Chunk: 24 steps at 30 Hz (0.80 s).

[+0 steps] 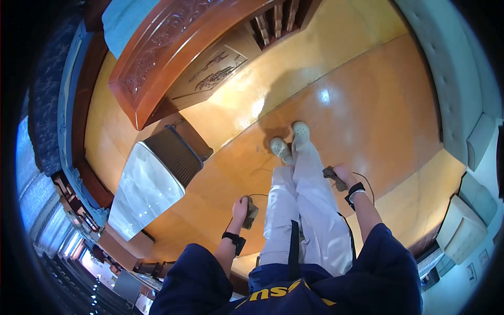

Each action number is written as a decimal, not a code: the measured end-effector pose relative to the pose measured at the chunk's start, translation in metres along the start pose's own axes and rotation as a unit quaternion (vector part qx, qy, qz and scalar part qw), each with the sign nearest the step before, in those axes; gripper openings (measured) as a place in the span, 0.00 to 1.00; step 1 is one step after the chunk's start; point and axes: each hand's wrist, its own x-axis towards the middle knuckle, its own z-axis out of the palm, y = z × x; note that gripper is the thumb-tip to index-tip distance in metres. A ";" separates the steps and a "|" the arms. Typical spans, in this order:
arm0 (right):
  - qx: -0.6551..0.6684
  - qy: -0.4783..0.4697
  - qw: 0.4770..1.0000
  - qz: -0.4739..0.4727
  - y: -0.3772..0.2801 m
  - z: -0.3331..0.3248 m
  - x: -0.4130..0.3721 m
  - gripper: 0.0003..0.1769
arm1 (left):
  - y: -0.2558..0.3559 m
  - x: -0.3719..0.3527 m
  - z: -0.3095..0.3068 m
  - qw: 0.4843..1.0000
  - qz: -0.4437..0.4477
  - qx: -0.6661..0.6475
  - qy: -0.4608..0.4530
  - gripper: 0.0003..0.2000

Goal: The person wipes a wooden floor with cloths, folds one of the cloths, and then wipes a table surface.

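Note:
My left hand (240,209) is closed beside my left thigh, gripping a small dark grey-brown bundle (251,213) whose kind I cannot make out. A thin dark cord runs from near it toward my legs. On the other side, my right hand (344,175) is closed on a similar dark grey-brown bundle (334,178), with a thin cord looping behind the wrist. Black bands circle both wrists. Between the hands are my legs in white trousers (310,210), with pale clogs (300,131) on the floor. A dark strap hangs at my waist.
A carved wooden furniture piece (157,58) stands ahead left. Nearer, at left, is a box-shaped unit with a glossy pale top (148,191) and ribbed dark side. Along the right runs a pale tufted sofa (446,68). The floor (362,100) is shiny orange-brown tile.

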 end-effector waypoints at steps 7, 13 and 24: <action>0.034 0.011 0.998 -0.058 -0.012 -0.017 0.001 0.16 | 0.020 -0.035 0.000 0.999 -0.044 0.009 0.025 0.20; 0.070 -0.019 0.997 -0.031 -0.040 -0.058 -0.035 0.16 | 0.045 -0.051 0.000 0.998 -0.057 0.016 0.015 0.21; 0.008 -0.041 0.999 -0.031 -0.014 -0.075 -0.018 0.16 | 0.123 -0.053 -0.011 0.996 -0.017 -0.011 0.092 0.21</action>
